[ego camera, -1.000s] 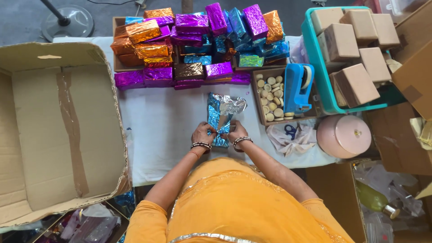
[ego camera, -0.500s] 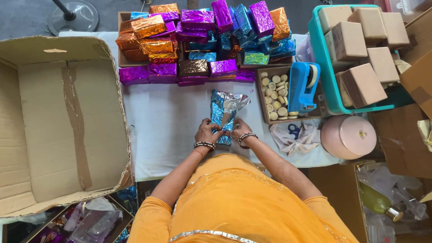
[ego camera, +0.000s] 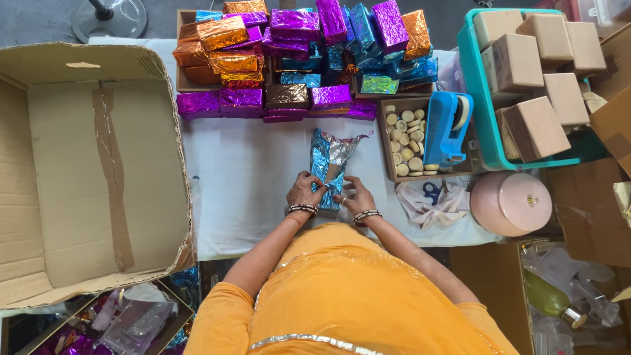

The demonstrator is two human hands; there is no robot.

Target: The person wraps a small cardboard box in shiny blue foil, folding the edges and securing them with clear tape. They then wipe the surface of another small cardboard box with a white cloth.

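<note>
Inspector: Where is your blue foil parcel [ego camera: 327, 165]?

Operator: On the worktop [ego camera: 250, 171], just before me.

Inspector: Noted. Your left hand [ego camera: 303, 192] and right hand [ego camera: 352, 194] both pinch its near end, the far end loose.

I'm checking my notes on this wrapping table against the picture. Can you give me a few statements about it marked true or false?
1. Both the left hand and the right hand are on a blue foil packet. True.
2. The big cardboard box on the left is full of wrapped packets. False: nothing shows inside it but its taped bottom.
3. The blue tape dispenser sits right of the packet. True.
4. The plain brown boxes lie in a red crate. False: the crate is teal.
5. The wrapped packets are stacked at the far edge of the table. True.
</note>
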